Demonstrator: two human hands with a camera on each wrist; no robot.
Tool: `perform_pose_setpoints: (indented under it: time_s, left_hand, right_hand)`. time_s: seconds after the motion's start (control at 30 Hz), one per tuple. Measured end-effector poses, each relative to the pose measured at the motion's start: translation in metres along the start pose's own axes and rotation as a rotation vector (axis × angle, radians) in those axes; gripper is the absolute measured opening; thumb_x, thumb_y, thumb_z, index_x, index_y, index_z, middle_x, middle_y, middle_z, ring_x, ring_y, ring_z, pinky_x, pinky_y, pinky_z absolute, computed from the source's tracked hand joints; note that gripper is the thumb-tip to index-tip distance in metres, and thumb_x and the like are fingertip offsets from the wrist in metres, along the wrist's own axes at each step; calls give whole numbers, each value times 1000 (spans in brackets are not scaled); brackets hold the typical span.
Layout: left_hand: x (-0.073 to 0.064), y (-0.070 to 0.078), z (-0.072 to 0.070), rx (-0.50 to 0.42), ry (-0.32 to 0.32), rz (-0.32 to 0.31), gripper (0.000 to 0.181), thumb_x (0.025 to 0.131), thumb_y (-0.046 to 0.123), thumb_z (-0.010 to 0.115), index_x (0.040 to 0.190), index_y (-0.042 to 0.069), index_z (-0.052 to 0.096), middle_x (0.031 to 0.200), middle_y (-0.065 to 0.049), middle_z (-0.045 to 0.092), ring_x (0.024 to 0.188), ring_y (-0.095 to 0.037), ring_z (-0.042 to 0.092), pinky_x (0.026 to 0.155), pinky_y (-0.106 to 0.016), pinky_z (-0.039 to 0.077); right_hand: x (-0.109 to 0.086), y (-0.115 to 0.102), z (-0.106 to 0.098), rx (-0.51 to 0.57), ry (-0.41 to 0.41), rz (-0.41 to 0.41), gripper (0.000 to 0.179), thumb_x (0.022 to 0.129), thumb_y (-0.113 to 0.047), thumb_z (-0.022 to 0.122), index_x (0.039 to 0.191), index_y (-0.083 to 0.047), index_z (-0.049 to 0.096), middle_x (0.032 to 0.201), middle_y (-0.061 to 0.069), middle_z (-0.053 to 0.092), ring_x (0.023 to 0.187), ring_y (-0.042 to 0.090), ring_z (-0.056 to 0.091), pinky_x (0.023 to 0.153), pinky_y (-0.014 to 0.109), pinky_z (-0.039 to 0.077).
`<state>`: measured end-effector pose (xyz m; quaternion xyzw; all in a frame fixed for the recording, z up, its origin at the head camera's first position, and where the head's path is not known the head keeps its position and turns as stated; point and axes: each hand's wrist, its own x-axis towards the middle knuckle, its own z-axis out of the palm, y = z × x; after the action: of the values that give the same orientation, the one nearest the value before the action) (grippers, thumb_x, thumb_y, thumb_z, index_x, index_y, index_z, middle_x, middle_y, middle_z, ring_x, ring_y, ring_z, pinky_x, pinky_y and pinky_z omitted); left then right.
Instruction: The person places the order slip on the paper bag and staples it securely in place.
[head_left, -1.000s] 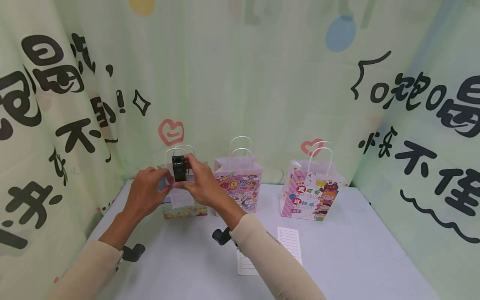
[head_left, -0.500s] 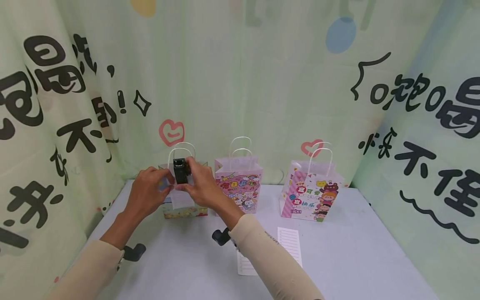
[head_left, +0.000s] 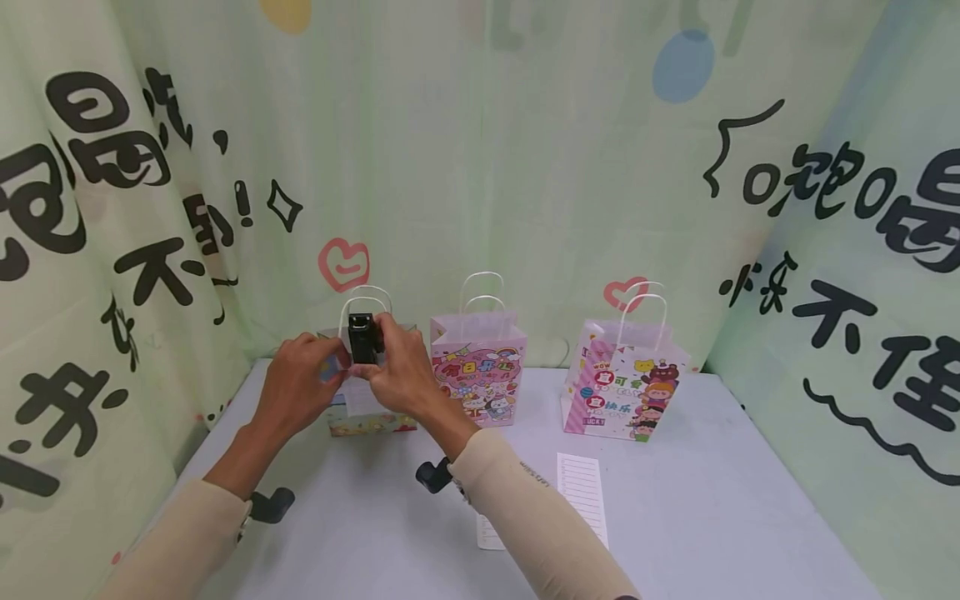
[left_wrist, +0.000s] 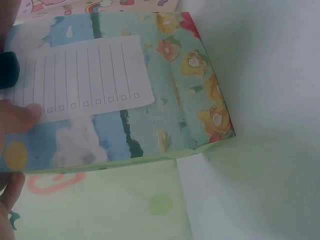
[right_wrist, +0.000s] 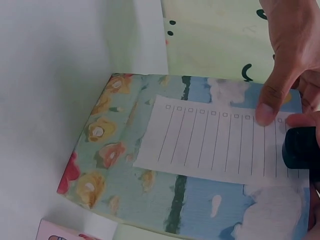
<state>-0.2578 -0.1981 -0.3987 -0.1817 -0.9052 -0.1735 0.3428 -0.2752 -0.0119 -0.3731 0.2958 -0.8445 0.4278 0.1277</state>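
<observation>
A flower-painted paper gift bag (head_left: pixel 375 426) stands at the left of the row, a sheet of lined paper (left_wrist: pixel 100 75) lying flat against its front. My left hand (head_left: pixel 294 382) pinches the sheet and the bag near the top edge, with the thumb on the paper and fingers partly hidden behind the bag. My right hand (head_left: pixel 406 367) holds a small black stapler (head_left: pixel 362 337) upright at the bag's rim. In the right wrist view the rounded black tip (right_wrist: pixel 301 147) lies over the sheet's upper end, close beside the left thumb (right_wrist: pixel 270 102).
A pink gift bag (head_left: pixel 480 375) stands just right of the flowered one, and another patterned bag (head_left: pixel 626 387) farther right. More lined sheets (head_left: pixel 581 492) lie on the white table (head_left: pixel 690 508), partly under the right forearm. A printed curtain (head_left: pixel 525 167) surrounds the table.
The stapler and the flowered bag's front handle have shifted slightly to the right. My right forearm has moved a little left. The left hand keeps its pinch almost in place.
</observation>
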Motion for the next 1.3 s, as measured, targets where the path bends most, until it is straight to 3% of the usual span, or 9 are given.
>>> perform_pose_setpoints:
  time_s: [0.23,0.5,0.63,0.8,0.93,1.3]
  left_hand:
    - [2,2,0,3,25,28,27,77,3,93,93,9,73,86,-13,75,86,-32,64,81,-50,54]
    - [0,0,0,-5,28,16,26,76,1,92,91,9,73,84,-12,73,85,-31,64,79,-50,53]
    - [0,0,1,1,35,19,26,76,2,93,91,9,73,84,-13,73,85,-32,64,79,-50,53]
    - [-1,1,1,4,32,13,27,75,1,94,90,9,72,84,-13,72,83,-31,62,78,-48,52]
    - [-1,2,1,1,22,1,27,75,0,93,89,9,72,84,-13,72,83,-31,62,77,-47,50]
    - [-1,2,2,-7,21,-9,29,75,0,94,90,8,71,87,-16,74,82,-32,61,78,-49,53]
  right_hand:
    - [-1,0,-1,-28,45,-10,54,93,-17,82,137,-7,53,130,15,76,116,29,75,100,38,60]
    - [-1,1,-6,-10,-35,-29,62,92,-22,83,143,-12,49,140,12,71,129,27,70,112,41,53]
    - [-2,-1,-11,76,-38,-4,65,93,-24,82,145,-12,45,138,10,71,130,24,67,116,44,50]
    - [-3,-5,-22,173,8,14,63,93,-22,81,144,-12,45,131,9,71,127,23,65,115,48,49]
    - [-5,-7,-32,221,47,-23,61,92,-19,83,140,-10,47,127,11,71,124,25,67,113,50,50]
    - [-16,-6,-51,266,109,-52,58,90,-18,84,138,-10,52,128,7,72,116,24,66,110,51,47]
